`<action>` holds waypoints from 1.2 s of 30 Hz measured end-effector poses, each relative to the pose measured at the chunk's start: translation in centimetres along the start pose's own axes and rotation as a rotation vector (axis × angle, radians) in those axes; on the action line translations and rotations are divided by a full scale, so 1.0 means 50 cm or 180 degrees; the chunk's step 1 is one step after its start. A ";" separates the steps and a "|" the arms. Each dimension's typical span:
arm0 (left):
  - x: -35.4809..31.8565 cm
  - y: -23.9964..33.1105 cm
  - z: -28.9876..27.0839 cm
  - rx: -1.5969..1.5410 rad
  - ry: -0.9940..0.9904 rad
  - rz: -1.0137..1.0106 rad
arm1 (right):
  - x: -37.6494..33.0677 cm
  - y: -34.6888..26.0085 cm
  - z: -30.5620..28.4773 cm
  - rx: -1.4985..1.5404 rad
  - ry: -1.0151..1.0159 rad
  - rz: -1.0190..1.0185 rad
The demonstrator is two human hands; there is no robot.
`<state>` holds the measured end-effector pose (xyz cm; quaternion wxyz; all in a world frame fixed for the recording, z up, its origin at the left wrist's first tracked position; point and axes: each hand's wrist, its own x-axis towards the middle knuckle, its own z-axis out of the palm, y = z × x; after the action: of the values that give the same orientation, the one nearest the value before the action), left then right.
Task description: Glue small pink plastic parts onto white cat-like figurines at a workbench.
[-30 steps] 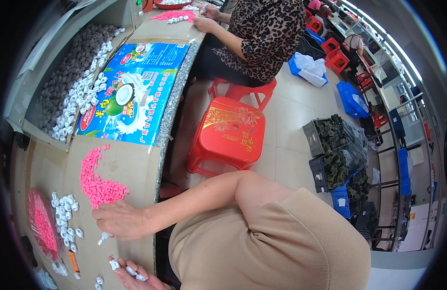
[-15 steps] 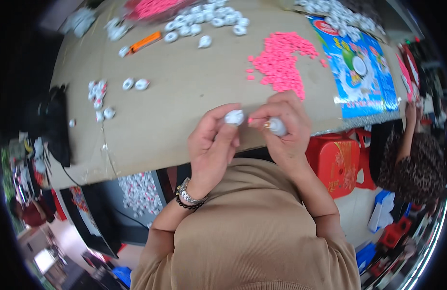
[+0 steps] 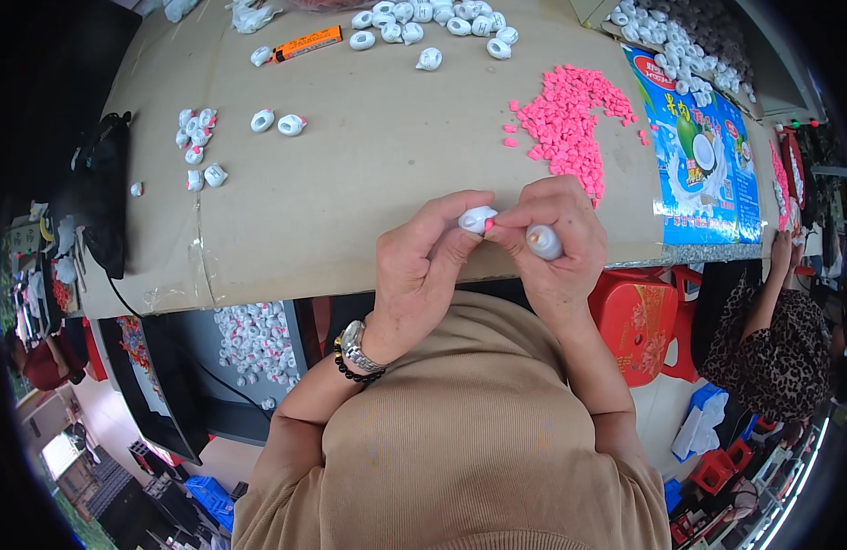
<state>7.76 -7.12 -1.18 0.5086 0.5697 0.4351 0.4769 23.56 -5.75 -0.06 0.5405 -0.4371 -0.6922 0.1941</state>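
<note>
My left hand (image 3: 414, 266) pinches a small white rounded piece (image 3: 476, 219) between thumb and forefinger, above the table's near edge. Against its right side sits a tiny pink piece (image 3: 489, 225), gripped by the thumb and forefinger of my right hand (image 3: 570, 257). That same hand also keeps a small white squeeze bottle (image 3: 544, 244) with a narrow tip in its curled fingers. Just beyond my right hand spreads a pile of pink pieces (image 3: 570, 119). More white pieces (image 3: 423, 14) lie in a group at the far side.
The cardboard-covered table (image 3: 350, 156) bears several white-and-pink pieces (image 3: 194, 137) at left, an orange stick-like packet (image 3: 306, 43) and a blue printed sheet (image 3: 694, 156). Below are a bin of finished-looking pieces (image 3: 254, 339) and a red stool (image 3: 636, 325). Another person (image 3: 772, 339) works at right.
The pink piece, earlier apart from the white piece, now touches its side. My hands have come together, and the bottle is turned differently in my right hand. The whole view has shifted slightly.
</note>
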 end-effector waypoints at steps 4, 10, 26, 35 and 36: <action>0.006 0.003 -0.004 0.0448 0.0034 0.0587 | -0.007 0.002 0.001 0.0500 0.0038 0.0518; 0.017 0.008 -0.014 0.1098 -0.0038 0.1157 | -0.005 -0.002 -0.002 0.0381 -0.0095 0.0305; -0.004 0.003 -0.008 -0.0947 -0.0385 -0.0610 | -0.001 0.001 0.003 0.0460 -0.0100 0.0331; -0.008 -0.009 -0.013 -0.0373 -0.0213 -0.0054 | -0.001 -0.010 0.011 0.0493 -0.0152 0.0372; -0.008 -0.010 -0.014 -0.0307 -0.0200 0.0006 | -0.001 -0.012 0.011 0.0503 -0.0155 0.0385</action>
<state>7.02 -7.35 -1.69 0.5485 0.5596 0.3949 0.4797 22.81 -5.99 0.15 0.5436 -0.4293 -0.6599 0.2909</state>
